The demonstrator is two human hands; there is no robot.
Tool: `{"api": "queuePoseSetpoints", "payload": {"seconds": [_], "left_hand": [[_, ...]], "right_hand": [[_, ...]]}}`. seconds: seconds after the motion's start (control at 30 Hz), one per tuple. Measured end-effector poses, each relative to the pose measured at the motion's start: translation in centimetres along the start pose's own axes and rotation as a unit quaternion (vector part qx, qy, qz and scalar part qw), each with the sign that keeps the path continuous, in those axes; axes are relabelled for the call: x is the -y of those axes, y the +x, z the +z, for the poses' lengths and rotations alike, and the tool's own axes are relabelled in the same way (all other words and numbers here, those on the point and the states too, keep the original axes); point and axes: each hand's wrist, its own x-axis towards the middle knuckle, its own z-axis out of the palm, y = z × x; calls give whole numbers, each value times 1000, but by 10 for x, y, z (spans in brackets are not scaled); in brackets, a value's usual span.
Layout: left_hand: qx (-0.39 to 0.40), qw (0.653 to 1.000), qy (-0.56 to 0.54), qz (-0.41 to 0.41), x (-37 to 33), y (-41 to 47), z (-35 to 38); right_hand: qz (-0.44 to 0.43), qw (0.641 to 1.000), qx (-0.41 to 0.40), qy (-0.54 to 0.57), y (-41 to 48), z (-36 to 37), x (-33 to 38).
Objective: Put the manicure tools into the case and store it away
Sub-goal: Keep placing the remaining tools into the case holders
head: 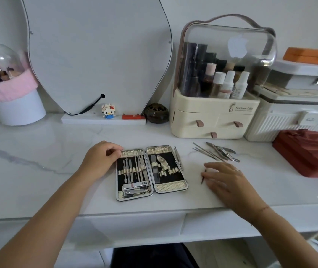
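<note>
The manicure case (151, 172) lies open and flat on the white marble desk (38, 171); several metal tools sit in its elastic loops. My left hand (100, 161) holds the case's top left corner with curled fingers. My right hand (225, 178) is to the right of the case and pinches a thin dark tool (203, 177) against the desk. A pile of loose metal tools (217, 151), nippers among them, lies behind that hand. One slim tool (178, 157) rests along the case's right edge.
A cream cosmetics organiser (214, 117) with drawers stands behind the loose tools. A red box (308, 153) sits at the right, white boxes (289, 120) behind it. A mirror (96, 55), small figurine (108, 111), brown jar (156, 113) and pink-rimmed brush holder (13, 93) line the back.
</note>
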Motion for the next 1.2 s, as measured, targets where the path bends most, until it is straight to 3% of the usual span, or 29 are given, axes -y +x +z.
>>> {"api": "queuePoseSetpoints", "payload": {"seconds": [0.17, 0.4, 0.57, 0.67, 0.73, 0.8, 0.9, 1.2], "left_hand": [[-1, 1000, 10, -1, -2, -1, 0], [18, 998, 60, 10, -9, -5, 0], [23, 997, 73, 27, -6, -15, -2], [24, 997, 61, 32, -5, -18, -1], [24, 998, 49, 32, -6, -19, -1], [27, 998, 39, 30, -7, -19, -2], [42, 999, 23, 24, -6, -19, -5], [22, 999, 5, 41, 8, -12, -15]], "right_hand": [[-23, 999, 36, 4, -30, -3, 0], [-41, 990, -120, 61, -60, 16, 18], [-69, 981, -177, 47, -69, 15, 30], [-35, 971, -221, 81, -55, 2, 41], [44, 957, -227, 174, -32, -10, 50], [125, 920, -201, 311, -2, -20, 59], [157, 883, -124, 425, 45, -21, 75], [185, 860, 153, 451, 147, 59, 133]]}}
